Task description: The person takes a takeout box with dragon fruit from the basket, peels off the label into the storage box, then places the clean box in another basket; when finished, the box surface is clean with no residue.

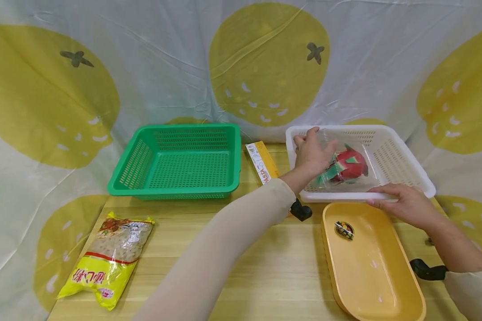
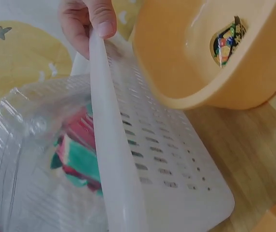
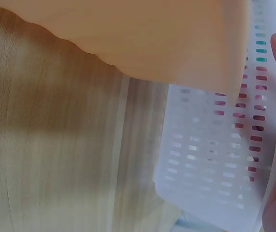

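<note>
In the head view my left hand (image 1: 314, 154) grips a clear plastic box (image 1: 365, 178) inside the white basket (image 1: 415, 167). A red and green dragon fruit (image 1: 351, 164) shows through the clear plastic; whether it lies in the box or under it, I cannot tell. My right hand (image 1: 411, 205) holds the basket's front rim, its thumb outside and its fingers over the edge. The left wrist view shows that thumb and fingers pinching the rim (image 2: 114, 145). Only the left hand's fingertips appear at that view's left edge.
An orange tray (image 1: 371, 267) with a dark sticker stands in front of the white basket. Left of the basket lies a pasta box (image 1: 261, 162), partly behind my left arm. A green basket (image 1: 176, 196) and a yellow pasta bag (image 1: 108, 258) are further left. A patterned curtain hangs behind.
</note>
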Motion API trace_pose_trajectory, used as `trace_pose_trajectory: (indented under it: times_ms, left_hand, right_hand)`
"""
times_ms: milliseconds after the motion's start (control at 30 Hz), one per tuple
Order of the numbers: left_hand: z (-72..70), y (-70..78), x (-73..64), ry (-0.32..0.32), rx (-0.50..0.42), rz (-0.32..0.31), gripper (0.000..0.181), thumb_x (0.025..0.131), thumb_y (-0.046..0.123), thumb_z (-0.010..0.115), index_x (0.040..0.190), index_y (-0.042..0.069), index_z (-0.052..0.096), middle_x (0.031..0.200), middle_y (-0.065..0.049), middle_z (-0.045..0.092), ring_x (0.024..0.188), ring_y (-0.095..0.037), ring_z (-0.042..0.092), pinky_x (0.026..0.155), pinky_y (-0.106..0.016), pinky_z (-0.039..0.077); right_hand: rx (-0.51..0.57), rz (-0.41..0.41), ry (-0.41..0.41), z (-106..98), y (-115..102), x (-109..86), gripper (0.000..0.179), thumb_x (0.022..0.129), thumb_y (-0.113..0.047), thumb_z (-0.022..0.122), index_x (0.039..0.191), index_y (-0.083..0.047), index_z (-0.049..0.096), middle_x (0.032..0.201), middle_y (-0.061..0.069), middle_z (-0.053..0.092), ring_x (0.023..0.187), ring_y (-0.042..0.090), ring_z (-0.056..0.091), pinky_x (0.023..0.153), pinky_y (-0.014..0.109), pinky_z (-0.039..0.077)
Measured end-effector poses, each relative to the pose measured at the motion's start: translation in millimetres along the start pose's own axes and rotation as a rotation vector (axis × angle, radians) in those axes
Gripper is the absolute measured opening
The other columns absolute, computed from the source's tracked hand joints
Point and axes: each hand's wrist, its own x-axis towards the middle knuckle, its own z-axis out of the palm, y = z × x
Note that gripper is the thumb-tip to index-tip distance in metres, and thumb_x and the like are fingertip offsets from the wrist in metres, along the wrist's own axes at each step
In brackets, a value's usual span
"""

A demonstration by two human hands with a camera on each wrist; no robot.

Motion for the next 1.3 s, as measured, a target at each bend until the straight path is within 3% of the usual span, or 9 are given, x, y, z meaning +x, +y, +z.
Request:
trace_pose_trajectory:
  times_ms: [167, 300, 467, 567, 800, 967, 1100, 1300]
  left_hand:
    - [-4.2, -1.4, 2.1, -0.058, 0.076, 0.05, 0.071, 0.094, 0.055, 0.066, 0.155, 0.033, 0.039, 0.147, -0.006, 0.048, 0.131, -0.025, 0.053, 0.104, -0.039, 0.049]
    - [-7.9, -2.4, 4.1, -0.103, 0.112, 0.04, 0.076, 0.093, 0.054, 0.068, 0.157, 0.029, 0.035, 0.15, -0.006, 0.051, 0.137, -0.026, 0.05, 0.107, -0.041, 0.049]
    - [-9.4, -9.4, 6.4, -0.145, 0.084, -0.016, 0.084, 0.092, 0.045, 0.072, 0.161, 0.025, 0.027, 0.153, -0.01, 0.047, 0.135, -0.027, 0.052, 0.103, -0.039, 0.052]
    - [-9.8, -15.8, 6.5, -0.186, 0.042, 0.002, 0.085, 0.094, 0.036, 0.072, 0.162, 0.023, 0.023, 0.158, -0.009, 0.043, 0.142, -0.025, 0.047, 0.11, -0.038, 0.049]
    - [-19.8, -26.2, 0.5, -0.37, -0.06, 0.146, 0.083, 0.096, 0.023, 0.068, 0.164, 0.019, 0.019, 0.166, -0.004, 0.033, 0.152, -0.02, 0.036, 0.122, -0.036, 0.036]
    - [-31.6, -33.2, -15.4, -0.445, -0.08, 0.271, 0.076, 0.099, 0.023, 0.063, 0.163, 0.016, 0.022, 0.168, -0.005, 0.029, 0.154, -0.021, 0.031, 0.123, -0.039, 0.034]
    - [-41.1, -42.2, -32.5, -0.447, -0.111, 0.367, 0.069, 0.101, 0.02, 0.057, 0.162, 0.018, 0.026, 0.163, -0.009, 0.037, 0.149, -0.028, 0.041, 0.118, -0.037, 0.041]
    - [-56.6, -61.1, -60.8, -0.355, -0.095, 0.47, 0.058, 0.101, 0.017, 0.055, 0.156, 0.014, 0.036, 0.146, -0.012, 0.054, 0.131, -0.03, 0.056, 0.108, -0.028, 0.047]
  right_hand:
    - [-0.009, -0.011, 0.005, 0, -1, 1.9, 0.045, 0.092, -0.042, 0.076, 0.123, -0.01, 0.074, 0.123, 0.025, 0.07, 0.111, 0.044, 0.062, 0.084, 0.053, 0.048]
    - [-0.021, -0.017, 0.015, 0, -2, 3.9, 0.045, 0.091, -0.042, 0.076, 0.123, -0.01, 0.074, 0.12, 0.023, 0.071, 0.109, 0.043, 0.062, 0.082, 0.051, 0.048]
    - [-0.03, -0.024, 0.019, 1, -4, 5.3, 0.047, 0.091, -0.042, 0.076, 0.123, -0.009, 0.074, 0.121, 0.025, 0.07, 0.109, 0.044, 0.061, 0.085, 0.058, 0.047]
    - [-0.034, -0.032, 0.025, 1, -3, 4.9, 0.045, 0.091, -0.041, 0.077, 0.122, -0.008, 0.074, 0.122, 0.027, 0.069, 0.112, 0.047, 0.06, 0.087, 0.063, 0.046]
    - [-0.024, -0.027, 0.016, 2, -1, 4.6, 0.045, 0.091, -0.041, 0.077, 0.122, -0.009, 0.074, 0.125, 0.029, 0.068, 0.114, 0.049, 0.059, 0.088, 0.065, 0.046]
    - [-0.026, -0.03, 0.031, 2, 1, 4.0, 0.043, 0.09, -0.04, 0.077, 0.121, -0.011, 0.075, 0.124, 0.028, 0.069, 0.116, 0.049, 0.059, 0.089, 0.064, 0.045]
    - [-0.028, -0.032, 0.039, 2, 3, 2.6, 0.042, 0.09, -0.04, 0.077, 0.121, -0.012, 0.075, 0.125, 0.027, 0.069, 0.116, 0.049, 0.057, 0.089, 0.062, 0.042]
    - [-0.018, -0.05, 0.043, 5, 7, 2.2, 0.039, 0.09, -0.037, 0.078, 0.12, -0.013, 0.076, 0.123, 0.026, 0.07, 0.116, 0.049, 0.058, 0.088, 0.062, 0.043]
